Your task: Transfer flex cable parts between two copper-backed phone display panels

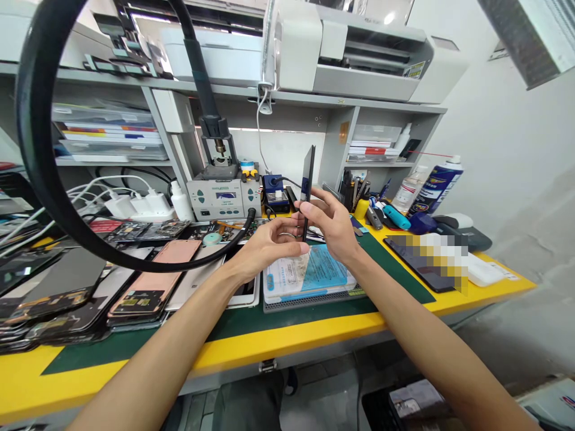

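Observation:
A thin dark phone is held upright over the bench, turned nearly edge-on to me, so little of its faces shows. My left hand grips its lower part, with the fingers partly behind it. Higher up on the right side, my right hand has its fingers and thumb closed on the same phone. Below both hands lies a blue-and-white printed packet on a dark perforated pad.
Stacked phone parts fill the left side. A hot air station stands behind, its black hose looping across the upper left. Rightward are a dark tablet-like panel, a blue spray can and the yellow bench edge.

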`<state>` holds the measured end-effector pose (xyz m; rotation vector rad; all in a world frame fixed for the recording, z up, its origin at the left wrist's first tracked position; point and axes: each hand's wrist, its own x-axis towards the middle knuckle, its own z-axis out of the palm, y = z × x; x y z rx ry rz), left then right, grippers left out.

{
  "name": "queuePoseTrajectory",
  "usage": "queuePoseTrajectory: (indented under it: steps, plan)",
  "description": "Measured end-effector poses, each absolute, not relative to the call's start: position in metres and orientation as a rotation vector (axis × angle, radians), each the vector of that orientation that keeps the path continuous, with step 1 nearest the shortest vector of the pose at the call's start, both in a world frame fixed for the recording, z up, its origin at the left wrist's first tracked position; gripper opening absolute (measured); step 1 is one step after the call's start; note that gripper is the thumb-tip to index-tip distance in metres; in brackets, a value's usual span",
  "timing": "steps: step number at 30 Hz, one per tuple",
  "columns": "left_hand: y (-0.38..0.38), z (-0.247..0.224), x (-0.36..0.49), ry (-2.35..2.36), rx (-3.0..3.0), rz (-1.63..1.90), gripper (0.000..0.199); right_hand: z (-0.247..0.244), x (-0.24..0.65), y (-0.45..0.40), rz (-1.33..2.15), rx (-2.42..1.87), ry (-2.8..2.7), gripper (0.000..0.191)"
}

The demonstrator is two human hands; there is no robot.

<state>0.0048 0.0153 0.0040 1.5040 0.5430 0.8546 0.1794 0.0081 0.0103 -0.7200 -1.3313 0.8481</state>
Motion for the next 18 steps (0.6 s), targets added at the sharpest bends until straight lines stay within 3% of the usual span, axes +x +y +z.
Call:
queuePoseTrajectory:
  steps: [18]
  plan:
    - [0.0175,0.0010,0.0058,0.527,1.559,0.851,0.061,0.0114,0.1793,0.0071,0.870,-0.737,-1.337,0.060]
